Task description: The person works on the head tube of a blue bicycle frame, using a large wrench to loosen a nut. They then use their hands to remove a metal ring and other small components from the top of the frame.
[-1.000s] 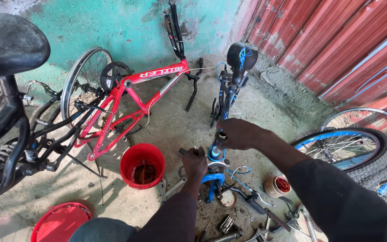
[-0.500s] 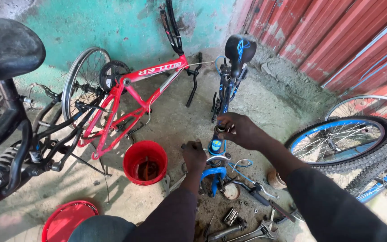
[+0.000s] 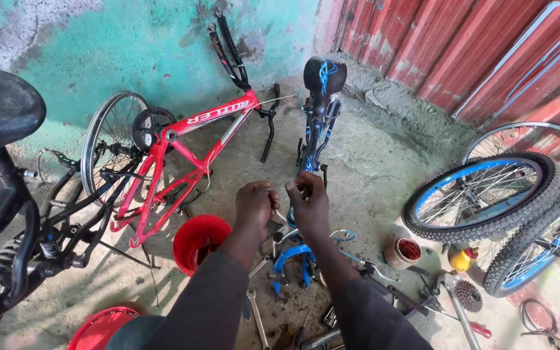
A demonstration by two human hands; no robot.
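Far to the left of the left hand [image 3: 256, 206] a black bicycle [image 3: 8, 214] stands beside a red bicycle frame [image 3: 183, 155] turned upside down; a long white label runs along the red tube. Just below and left of this hand is a red bucket [image 3: 199, 241] on the concrete floor [image 3: 371, 168]. The left hand is curled closed and the right hand [image 3: 308, 202] pinches its fingertips; between them I cannot tell what small part they grip, maybe a thin cable end. Under both hands the blue brake caliper [image 3: 291, 259] lies among wrenches; it looks stiff, light and greasy, so I judge it is best to take it by the curved arm. Beyond the hands the small blue bicycle [image 3: 317, 123] stands inverted. To the right of the right hand there is a round tin of red grease [image 3: 404, 251], a small yellow bottle [image 3: 463, 259], and blue-rimmed wheels [image 3: 487, 194].
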